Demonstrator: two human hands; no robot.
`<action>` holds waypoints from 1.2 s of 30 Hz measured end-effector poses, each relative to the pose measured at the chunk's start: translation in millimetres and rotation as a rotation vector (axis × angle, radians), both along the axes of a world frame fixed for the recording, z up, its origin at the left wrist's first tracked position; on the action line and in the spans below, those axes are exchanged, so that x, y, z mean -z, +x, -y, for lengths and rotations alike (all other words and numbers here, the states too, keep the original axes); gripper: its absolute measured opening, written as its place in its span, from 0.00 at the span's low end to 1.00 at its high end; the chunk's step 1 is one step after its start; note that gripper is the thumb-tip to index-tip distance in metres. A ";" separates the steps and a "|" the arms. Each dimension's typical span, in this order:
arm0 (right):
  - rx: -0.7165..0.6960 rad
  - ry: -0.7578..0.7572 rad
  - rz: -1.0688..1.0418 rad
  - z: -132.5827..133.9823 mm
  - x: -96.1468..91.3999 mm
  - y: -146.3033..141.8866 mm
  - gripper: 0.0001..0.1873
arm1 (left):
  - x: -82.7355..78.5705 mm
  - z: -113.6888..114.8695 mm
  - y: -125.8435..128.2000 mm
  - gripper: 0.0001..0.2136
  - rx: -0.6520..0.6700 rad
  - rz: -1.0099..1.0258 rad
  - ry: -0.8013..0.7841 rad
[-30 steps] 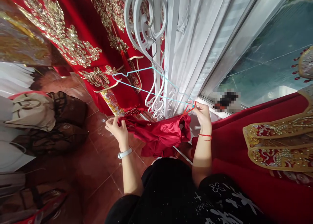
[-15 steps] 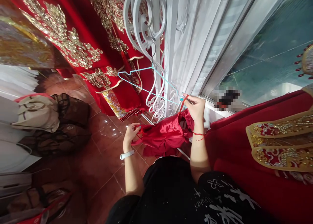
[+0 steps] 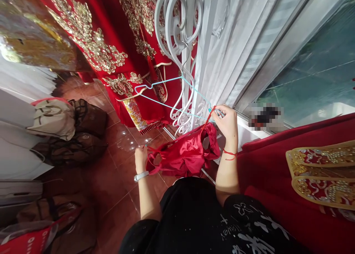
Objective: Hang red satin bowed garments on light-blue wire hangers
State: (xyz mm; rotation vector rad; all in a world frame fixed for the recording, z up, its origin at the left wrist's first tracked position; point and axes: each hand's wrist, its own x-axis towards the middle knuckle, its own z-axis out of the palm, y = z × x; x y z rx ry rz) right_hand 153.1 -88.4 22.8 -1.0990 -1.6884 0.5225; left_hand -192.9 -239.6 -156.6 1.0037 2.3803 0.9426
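Note:
A light blue wire hanger [image 3: 166,94] hangs by its hook from a white scrolled metal rack [image 3: 177,43]. My right hand [image 3: 227,122] is closed at the hanger's right end, pinching a thin red strap of a red satin garment [image 3: 185,154] against it. The garment droops between my hands. My left hand [image 3: 141,158], with a white wristband, is closed on the garment's left strap, lower and to the left of the hanger.
Red gowns with gold embroidery [image 3: 91,43] hang at the upper left. A red embroidered cloth [image 3: 305,172] covers the right side. Bags [image 3: 69,128] lie on the reddish tiled floor at left. White curtain [image 3: 233,43] and a window stand behind the rack.
My right hand moved left and up a little along the hanger's right end with the strap. My left hand dropped lower, pulling the garment's left strap taut.

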 end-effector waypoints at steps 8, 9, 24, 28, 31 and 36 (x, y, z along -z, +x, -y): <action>0.237 0.050 0.011 -24.3 14.4 -9.7 0.09 | -23.3 -14.6 15.2 0.06 -0.070 0.160 0.040; 0.264 0.078 0.019 -31.8 17.9 -11.4 0.08 | -31.0 -15.8 16.1 0.05 -0.071 0.154 0.045; 0.110 0.331 0.281 -94.2 -5.9 37.2 0.06 | -196.1 -102.3 -14.5 0.05 0.066 -0.452 0.402; 0.097 0.319 0.279 -95.1 -5.4 34.7 0.06 | -212.0 -123.3 -7.3 0.07 0.100 -0.448 0.364; 0.084 0.309 0.275 -92.7 -2.9 31.5 0.06 | -216.9 -130.8 7.7 0.08 0.144 -0.445 0.369; 0.104 0.295 0.270 -89.6 1.0 26.1 0.07 | -218.4 -134.2 41.1 0.09 0.221 -0.407 0.402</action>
